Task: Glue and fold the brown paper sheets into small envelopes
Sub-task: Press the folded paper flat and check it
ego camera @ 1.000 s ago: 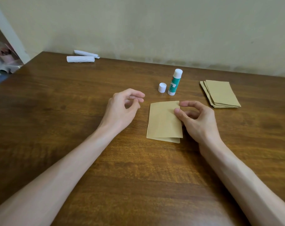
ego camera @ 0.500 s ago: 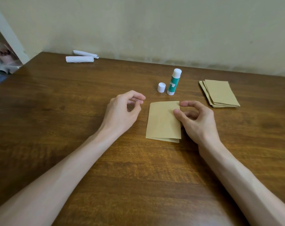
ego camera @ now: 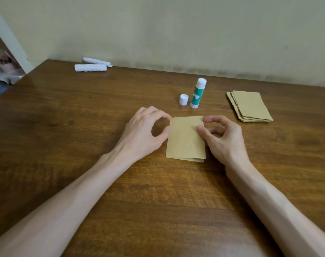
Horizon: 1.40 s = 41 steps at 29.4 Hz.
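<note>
Paper, brown and folded over on itself into a folded sheet (ego camera: 184,141), lies flat on the table (ego camera: 83,127) near its middle, directly between the two hands, with the lower layers peeking out along its near edge. The right hand (ego camera: 224,138) holds it at the right side: the thumb lies on top of the sheet just inside the edge, the index fingertip meets the far right corner, and the other fingers are curled in beside the edge. The left hand (ego camera: 143,132) is curled too, with its index fingertip at the far left corner and its thumb tip against the left edge; whether it actually pinches the paper cannot be told. Just beyond the sheet a glue stick (ego camera: 197,94) stands upright and uncapped, its white cap (ego camera: 183,99) on the wood just to its left. Farther right, well apart from the hands, sits a fanned stack of brown sheets (ego camera: 250,106). The tabletop is dark, glossy, grained wood. Two rolls of white paper (ego camera: 90,67) lie at its far left edge against a plain, pale yellowish wall (ego camera: 176,30), slightly stained along the bottom. A white door frame (ego camera: 7,39) shows at far left, with blurred clutter past it.
</note>
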{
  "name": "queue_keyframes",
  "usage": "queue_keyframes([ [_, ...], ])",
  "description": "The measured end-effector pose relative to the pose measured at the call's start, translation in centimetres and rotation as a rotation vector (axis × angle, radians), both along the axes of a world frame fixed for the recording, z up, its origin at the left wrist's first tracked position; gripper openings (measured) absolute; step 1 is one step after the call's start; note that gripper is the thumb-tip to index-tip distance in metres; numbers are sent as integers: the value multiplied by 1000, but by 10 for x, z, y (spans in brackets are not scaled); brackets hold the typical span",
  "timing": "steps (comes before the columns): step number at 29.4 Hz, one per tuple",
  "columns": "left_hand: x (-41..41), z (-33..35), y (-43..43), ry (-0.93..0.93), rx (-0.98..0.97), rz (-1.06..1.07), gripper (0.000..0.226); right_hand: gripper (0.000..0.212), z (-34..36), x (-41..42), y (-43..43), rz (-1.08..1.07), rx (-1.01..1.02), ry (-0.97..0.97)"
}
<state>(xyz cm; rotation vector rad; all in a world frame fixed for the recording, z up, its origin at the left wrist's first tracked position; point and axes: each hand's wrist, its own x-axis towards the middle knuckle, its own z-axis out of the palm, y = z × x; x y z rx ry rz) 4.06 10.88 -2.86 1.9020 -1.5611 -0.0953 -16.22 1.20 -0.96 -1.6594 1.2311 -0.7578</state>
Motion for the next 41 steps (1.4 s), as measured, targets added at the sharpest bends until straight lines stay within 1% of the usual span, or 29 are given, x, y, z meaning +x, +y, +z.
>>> queue_keyframes([
  [4,-2,-1,0,-47,12,-22,29,33,-2,1,-1,-5,-13,8],
  [8,-1,-3,-1,-35,31,-21,33,33,-3,1,-2,-8,-16,15],
  [13,-3,-4,-2,-45,47,-69,39,32,-3,1,-1,-12,-25,21],
  [20,-4,-4,-3,-98,99,-110,34,29,-6,0,-1,-5,-116,78],
  [23,-3,-4,-3,-96,110,-110,34,24,-7,-1,1,13,-250,152],
  [27,-3,-4,-4,-111,123,-109,35,23,-14,-2,5,63,-570,358],
  [29,-3,-3,-4,-116,124,-124,40,24,-18,-1,3,117,-694,439],
  [31,-3,-2,-3,-121,135,-134,46,27,-22,1,3,215,-786,434],
  [32,-3,-2,-3,-133,134,-136,46,28,-24,4,4,273,-798,408],
  [34,-4,-2,-3,-158,128,-136,46,36,-25,8,7,381,-748,389],
  [36,-4,-2,-3,-162,146,-133,44,52,-27,11,9,467,-672,490],
  [38,-5,-1,-3,-178,168,-142,42,65,-28,11,9,520,-677,654],
  [40,-4,-1,-2,-212,153,-158,36,72,-26,10,10,559,-679,777],
  [41,-4,-1,-1,-217,138,-161,33,73,-24,9,11,573,-655,819],
])
